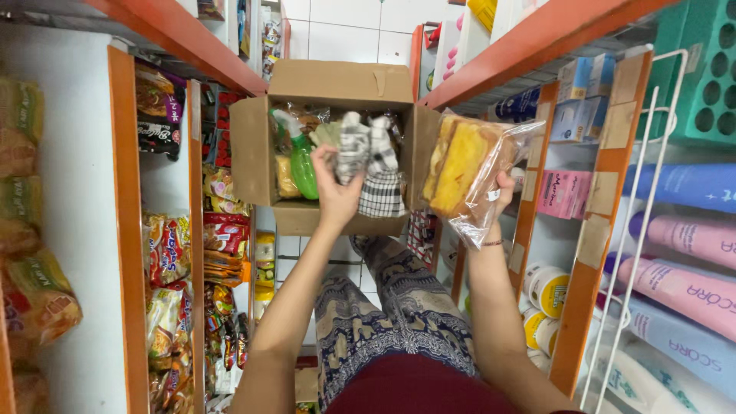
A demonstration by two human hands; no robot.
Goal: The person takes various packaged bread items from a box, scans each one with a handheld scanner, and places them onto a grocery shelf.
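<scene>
Cloths (366, 157), a checked black-and-white bundle, sit in the grip of the left hand (337, 192), held up over the open cardboard box (253, 153) between the two shelf rows. Right hand (502, 192) is closed on a clear bag of yellow cake (464, 165), lifted off to the right of the box, just beside its right flap and near the right shelf upright (606, 176)

Step, as I judge it: unpacking stock, both hands loaded with goods out of the box, neither item set on a shelf yet. Next move would call for picking a shelf slot for each item and swinging one arm sideways without knocking the box flap; cake bag looks soft, so a light hold

Inside the box: a green spray bottle (300, 161) at left, touching or just beside the cloths, plus other wrapped packs, too hidden to tell

Pose: left forearm reaches straight forward and up, wrist bent, fingers wrapped round the lower end of the bundle, thumb side to the left. Right forearm raised about parallel to it, palm facing inward, fingers behind the bag so only the heel and wrist show; a thin band on the wrist

Snack packs (169, 253) fill the left shelves, rolled mats (682, 238) on the right. Patterned trousers (399, 307) below, tiled floor under the box
</scene>
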